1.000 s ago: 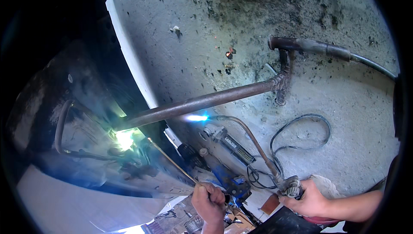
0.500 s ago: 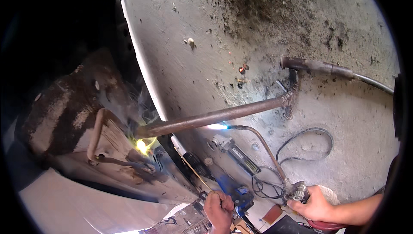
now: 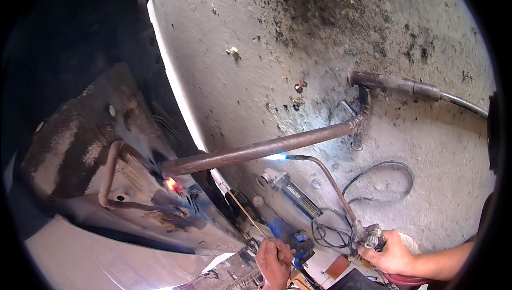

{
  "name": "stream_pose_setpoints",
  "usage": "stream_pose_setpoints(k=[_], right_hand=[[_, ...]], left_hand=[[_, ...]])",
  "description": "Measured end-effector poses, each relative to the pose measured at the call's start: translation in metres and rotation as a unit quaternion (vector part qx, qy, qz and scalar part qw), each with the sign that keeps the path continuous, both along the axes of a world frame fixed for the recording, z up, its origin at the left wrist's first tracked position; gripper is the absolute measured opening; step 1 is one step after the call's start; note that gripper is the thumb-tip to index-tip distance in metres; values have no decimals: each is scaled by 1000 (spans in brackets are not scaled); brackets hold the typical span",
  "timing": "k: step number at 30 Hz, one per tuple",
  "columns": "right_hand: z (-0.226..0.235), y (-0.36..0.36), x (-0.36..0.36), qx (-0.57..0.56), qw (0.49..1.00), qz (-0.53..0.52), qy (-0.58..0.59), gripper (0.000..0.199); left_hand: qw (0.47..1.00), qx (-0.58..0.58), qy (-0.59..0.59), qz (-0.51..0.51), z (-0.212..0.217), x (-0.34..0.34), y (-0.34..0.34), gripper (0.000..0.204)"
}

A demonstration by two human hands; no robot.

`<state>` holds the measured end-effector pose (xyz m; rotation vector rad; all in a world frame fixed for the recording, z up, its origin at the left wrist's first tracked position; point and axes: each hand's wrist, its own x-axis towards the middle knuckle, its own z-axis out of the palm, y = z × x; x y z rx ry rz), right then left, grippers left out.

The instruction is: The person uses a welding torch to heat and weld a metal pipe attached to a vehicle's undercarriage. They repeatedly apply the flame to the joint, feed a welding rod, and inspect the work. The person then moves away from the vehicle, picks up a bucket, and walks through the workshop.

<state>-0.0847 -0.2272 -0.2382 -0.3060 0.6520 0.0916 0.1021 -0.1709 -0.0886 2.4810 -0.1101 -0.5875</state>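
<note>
My right hand (image 3: 392,251) grips the valve body of a gas torch (image 3: 368,235) at the lower right. Its thin bent neck (image 3: 333,183) runs up and left to a tip with a small blue flame (image 3: 276,156), just under a long rusty pipe (image 3: 266,148). My left hand (image 3: 274,260), at the bottom centre, pinches a thin filler rod (image 3: 246,214) that points up and left. The rod's tip stops short of a small red-glowing spot (image 3: 172,184) where the pipe's end meets a rusty metal panel (image 3: 80,146).
The rusty pipe joins a second dark pipe (image 3: 394,83) at a bent joint on the right. A black cable (image 3: 384,175) loops over the concrete floor (image 3: 320,39). A blue and grey tool (image 3: 290,194) lies below the pipe. A curved thin tube (image 3: 109,170) sits on the panel.
The bright yellow-green glare at the pipe's end has faded to a small red glow. The view has shifted, and the flame now sits farther from that spot. Both hands keep their grips.
</note>
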Motion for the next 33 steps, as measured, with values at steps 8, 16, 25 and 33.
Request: stream_pose_setpoints(k=[8,16,25,33], right_hand=[[-7,8,-2,-25,999,-21,9,10],[-3,0,1,-31,999,4,17,14],[1,4,-5,-22,1000,-1,16,15],[8,-7,-4,-71,997,19,35,17]], left_hand=[[999,-43,11,-17,-7,-2,-9,29],[998,-54,14,-7,-5,0,-6,27],[999,-48,10,-8,2,-11,-2,27],[998,36,-4,-47,21,6,27,22]])
